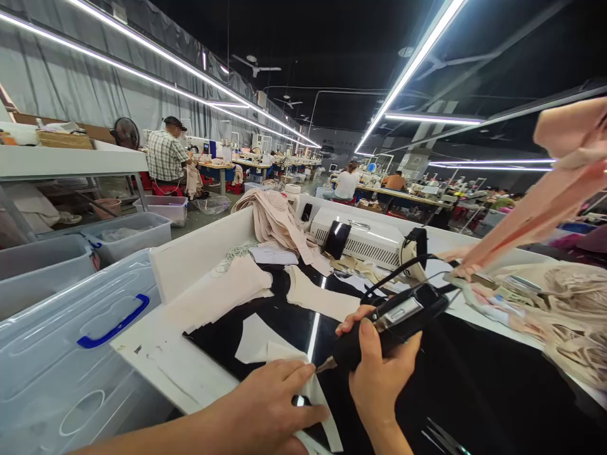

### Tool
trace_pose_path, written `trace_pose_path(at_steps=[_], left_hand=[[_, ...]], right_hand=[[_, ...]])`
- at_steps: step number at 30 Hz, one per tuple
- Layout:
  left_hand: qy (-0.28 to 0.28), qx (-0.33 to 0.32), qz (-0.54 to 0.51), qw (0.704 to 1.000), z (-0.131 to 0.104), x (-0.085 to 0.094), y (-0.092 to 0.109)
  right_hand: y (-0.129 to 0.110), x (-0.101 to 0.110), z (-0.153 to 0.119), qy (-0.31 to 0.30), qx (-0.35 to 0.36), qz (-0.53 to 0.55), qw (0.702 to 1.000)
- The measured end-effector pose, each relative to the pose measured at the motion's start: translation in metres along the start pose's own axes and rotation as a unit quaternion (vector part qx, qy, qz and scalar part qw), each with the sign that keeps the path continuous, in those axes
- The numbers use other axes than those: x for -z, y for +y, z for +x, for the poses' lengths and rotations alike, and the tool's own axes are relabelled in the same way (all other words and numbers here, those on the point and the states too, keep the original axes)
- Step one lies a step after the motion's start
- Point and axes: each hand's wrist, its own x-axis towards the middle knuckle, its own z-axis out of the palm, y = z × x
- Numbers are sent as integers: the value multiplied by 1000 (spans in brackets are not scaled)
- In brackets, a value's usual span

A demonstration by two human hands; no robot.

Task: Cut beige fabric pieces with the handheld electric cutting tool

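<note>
My right hand (379, 373) is wrapped round a black handheld tool (393, 325) with a metal plate and a cable; its pointed metal tip is beside my left fingertips. My left hand (279, 401) lies on a cream fabric piece (320, 398), thumb and forefinger apart, pressing it to the glossy black work surface (465, 379). Another cream piece (253, 338) lies just beyond, partly under the first. Farther back are a curved cream piece (317, 297) and a stack of cream pieces (227, 291).
Tweezers (443, 436) lie at the front right. A white machine (360, 237) and draped fabric (279, 221) stand at the back. Pink fabric (535, 202) hangs at right, above bunched cloth (569, 291). Clear bins (123, 316) flank the table at left. People sit farther off.
</note>
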Motion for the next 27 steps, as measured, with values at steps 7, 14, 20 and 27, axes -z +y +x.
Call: trace_pose_path(at_steps=[7, 14, 20, 27], left_hand=[[-17, 3, 14, 1000, -2, 8, -2], [-23, -13, 40, 999, -4, 8, -5], [-36, -17, 45, 998, -5, 9, -6], [-20, -27, 49, 998, -4, 13, -4]], right_hand=[[3, -2, -2, -15, 16, 3, 1000], [3, -2, -2, -17, 7, -3, 1000], [0, 1, -4, -20, 9, 10, 1000], [2, 3, -8, -22, -1, 4, 1000]])
